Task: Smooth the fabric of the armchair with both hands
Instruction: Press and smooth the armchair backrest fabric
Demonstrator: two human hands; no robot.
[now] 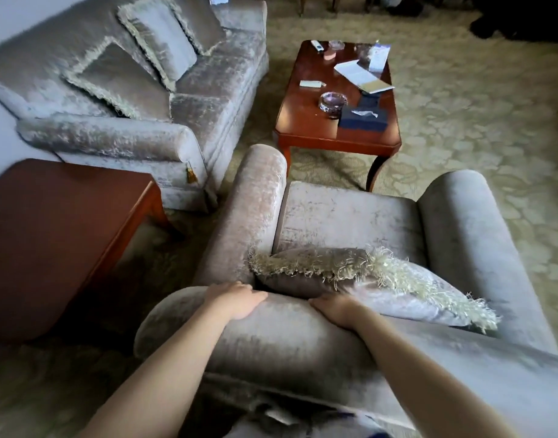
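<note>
While the patterned carpet (461,128) fills the bkgd, a velvet sofa (208,99) sits upper left w/ fringed cushions. Nearer, the armchair (350,216) is seen from behind its backrest, centre-bottom, a fringed pillow (397,289) lying on its seat. Wooden desk (306,121) beyond carries papers, a glass ashtray (333,102) & a dark tissue box (363,120). Left hand (236,300) & right hand (337,309) lie flat on the backrest top, fingers spread wide, gripping nothing.
</note>
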